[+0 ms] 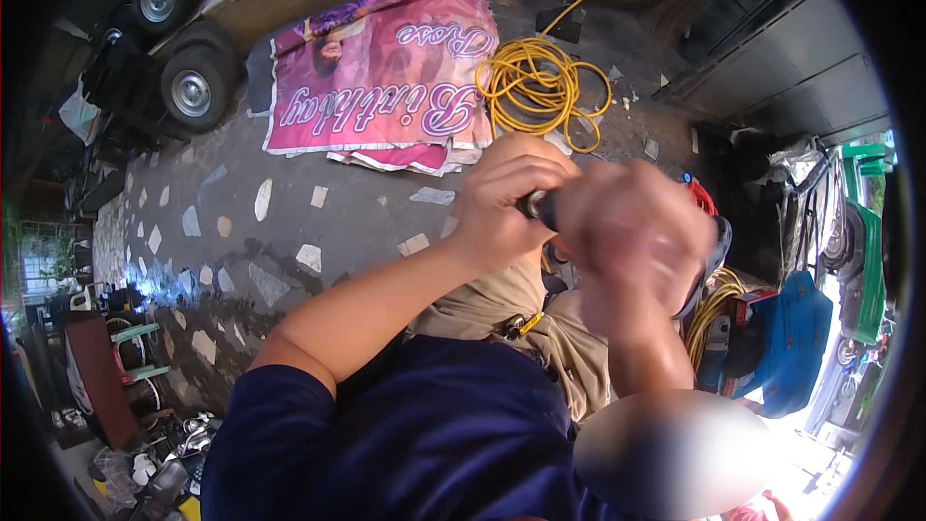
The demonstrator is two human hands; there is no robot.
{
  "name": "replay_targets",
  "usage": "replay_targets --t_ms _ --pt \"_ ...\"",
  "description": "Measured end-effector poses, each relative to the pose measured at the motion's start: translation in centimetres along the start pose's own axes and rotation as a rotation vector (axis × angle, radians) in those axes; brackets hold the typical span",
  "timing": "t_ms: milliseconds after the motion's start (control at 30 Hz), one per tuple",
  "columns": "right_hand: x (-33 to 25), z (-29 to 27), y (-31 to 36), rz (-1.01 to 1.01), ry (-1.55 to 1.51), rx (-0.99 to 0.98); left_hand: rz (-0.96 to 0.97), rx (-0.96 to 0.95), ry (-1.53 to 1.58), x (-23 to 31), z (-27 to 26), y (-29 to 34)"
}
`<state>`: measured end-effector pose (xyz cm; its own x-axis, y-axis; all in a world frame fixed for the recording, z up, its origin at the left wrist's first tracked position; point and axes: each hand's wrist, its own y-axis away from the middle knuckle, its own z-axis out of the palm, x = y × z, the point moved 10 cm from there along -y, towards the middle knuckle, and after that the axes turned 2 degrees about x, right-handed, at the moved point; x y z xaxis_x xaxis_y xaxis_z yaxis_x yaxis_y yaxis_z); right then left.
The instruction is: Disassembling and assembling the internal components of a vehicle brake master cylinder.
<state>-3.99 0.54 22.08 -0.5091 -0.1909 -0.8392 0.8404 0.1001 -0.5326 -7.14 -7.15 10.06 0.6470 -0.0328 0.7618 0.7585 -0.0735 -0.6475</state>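
Observation:
Both my hands are raised in front of me, close together over my lap. My left hand has its fingers curled round a short dark cylindrical piece with a metal-coloured ring or end. Most of that piece is hidden, so its kind cannot be made out. My right hand is smeared by motion at the piece's other end. Its outline is a closed fist, but what lies inside it is hidden. Below are my beige trousers, with a small yellow-and-black item at the waist.
A pink printed banner lies on the stone-inlaid floor ahead, beside a coiled yellow hose. Wheels with tyres stand at the far left. To the right are a grey metal cabinet, a yellow coil and a blue object.

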Motion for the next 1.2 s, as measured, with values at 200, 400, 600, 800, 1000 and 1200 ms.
replay_targets --t_ms 200,400,600,800,1000,1200 --pt "0.3 -0.9 0.5 -0.007 -0.153 -0.046 -0.086 0.006 -0.085 -0.3 -0.5 0.8" --pt "3.2 -1.1 0.5 0.115 -0.114 -0.011 -0.142 0.045 -0.042 -0.9 -0.8 0.5" --pt "2.0 -0.6 0.0 0.119 0.002 -0.018 -0.103 0.042 -0.031 -0.1 -0.9 0.4" --pt "-0.1 -0.5 0.1 0.081 -0.117 -0.005 -0.055 0.050 -0.046 0.8 -0.9 0.4" --pt "2.0 -0.5 0.1 0.133 -0.029 0.034 -0.088 0.016 -0.099 -0.5 -0.6 0.7" --pt "4.1 -0.7 0.6 0.106 0.086 -0.046 -0.035 0.006 -0.037 -0.5 -0.3 0.5"
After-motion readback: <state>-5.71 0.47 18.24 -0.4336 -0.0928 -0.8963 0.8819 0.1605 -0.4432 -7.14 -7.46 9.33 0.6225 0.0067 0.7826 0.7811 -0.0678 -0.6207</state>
